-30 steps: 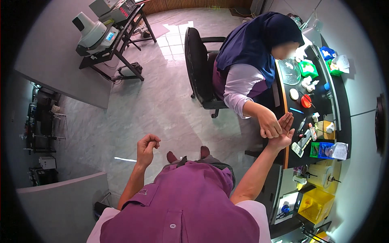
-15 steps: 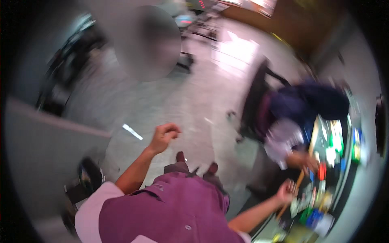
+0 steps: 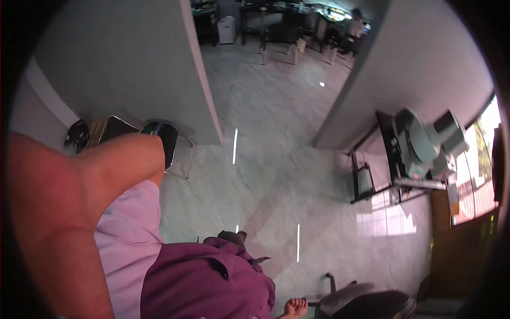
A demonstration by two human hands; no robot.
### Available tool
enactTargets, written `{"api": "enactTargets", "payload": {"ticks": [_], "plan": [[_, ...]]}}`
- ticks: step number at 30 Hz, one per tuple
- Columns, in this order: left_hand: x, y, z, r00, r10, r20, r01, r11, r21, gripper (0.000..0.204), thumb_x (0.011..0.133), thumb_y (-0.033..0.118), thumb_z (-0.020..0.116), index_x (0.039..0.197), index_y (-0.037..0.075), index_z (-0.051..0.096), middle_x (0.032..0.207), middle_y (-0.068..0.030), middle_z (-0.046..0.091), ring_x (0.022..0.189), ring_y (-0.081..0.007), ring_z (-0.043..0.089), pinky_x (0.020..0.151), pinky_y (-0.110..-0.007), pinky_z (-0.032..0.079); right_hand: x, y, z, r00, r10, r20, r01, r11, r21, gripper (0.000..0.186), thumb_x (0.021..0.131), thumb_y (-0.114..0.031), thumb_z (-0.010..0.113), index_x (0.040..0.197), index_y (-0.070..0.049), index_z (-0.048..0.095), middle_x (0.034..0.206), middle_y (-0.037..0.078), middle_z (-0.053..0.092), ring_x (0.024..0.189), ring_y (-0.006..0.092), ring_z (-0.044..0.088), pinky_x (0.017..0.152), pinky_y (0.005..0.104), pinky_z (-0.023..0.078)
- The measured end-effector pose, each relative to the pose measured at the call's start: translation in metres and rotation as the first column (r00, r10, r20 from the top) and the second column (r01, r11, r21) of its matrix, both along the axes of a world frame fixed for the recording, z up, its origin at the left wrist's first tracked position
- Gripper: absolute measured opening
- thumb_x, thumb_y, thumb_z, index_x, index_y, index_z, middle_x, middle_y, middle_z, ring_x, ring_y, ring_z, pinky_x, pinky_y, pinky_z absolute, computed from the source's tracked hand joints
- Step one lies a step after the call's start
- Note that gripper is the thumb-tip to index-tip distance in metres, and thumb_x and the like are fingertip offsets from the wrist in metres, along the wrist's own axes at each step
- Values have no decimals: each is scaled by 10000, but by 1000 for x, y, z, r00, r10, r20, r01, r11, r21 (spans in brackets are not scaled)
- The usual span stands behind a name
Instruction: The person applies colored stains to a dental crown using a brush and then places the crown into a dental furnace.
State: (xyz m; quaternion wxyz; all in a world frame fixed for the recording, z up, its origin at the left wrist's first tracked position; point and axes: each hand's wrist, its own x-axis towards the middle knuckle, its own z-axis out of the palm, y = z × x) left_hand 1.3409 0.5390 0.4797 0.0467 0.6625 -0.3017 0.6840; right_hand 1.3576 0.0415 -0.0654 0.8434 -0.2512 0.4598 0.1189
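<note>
My left arm is bent up across the left side, its elbow pointing toward the wall. My left hand [image 3: 53, 223] is a large, blurred shape very close to the camera, and its fingers cannot be made out. At the lower edge my right hand [image 3: 296, 307] shows small, with its fingers curled in and nothing visible in them. Just right of it is a dark office chair [image 3: 366, 305], partly cut off by the lower edge. I cannot tell whether the hand touches the chair. My purple apron [image 3: 212, 279] covers my front.
A wide opening between two grey walls [image 3: 127, 58] leads to a room with desks, chairs [image 3: 281, 34] and a seated person [image 3: 353, 26]. At right a pale green machine [image 3: 419, 138] stands on a black-framed table [image 3: 390, 149]. Chairs holding bags or helmets stand by the left wall.
My view has turned away from the cluttered bench and the person there. My left arm has risen close to the camera. My right hand is now beside the chair instead of the bench.
</note>
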Motion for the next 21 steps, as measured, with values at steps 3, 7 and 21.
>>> {"api": "enactTargets", "payload": {"ticks": [3,7,21], "plan": [[21,70,2,990,122,68,-124,992,25,129,844,132,656,926,32,660,821,-81,619,761,-192,553,671,-328,432,82,70,9,998,52,40,-52,999,-10,309,970,-235,486,679,-171,404,575,-17,282,542,146,272,526,316,251],[83,136,25,959,279,57,-283,953,103,156,860,154,639,949,27,652,841,-88,616,779,-198,553,681,-337,433,203,190,52,967,227,-114,-248,939,-239,312,992,-276,477,694,-184,491,586,-19,398,557,120,366,534,278,320],[331,446,29,792,606,73,-610,790,62,254,914,228,579,1032,8,624,909,-116,607,840,-216,553,717,-367,436,741,617,72,611,759,223,-780,626,7,454,941,-332,490,562,-214,270,492,-49,193,396,130,185,389,291,172]]}}
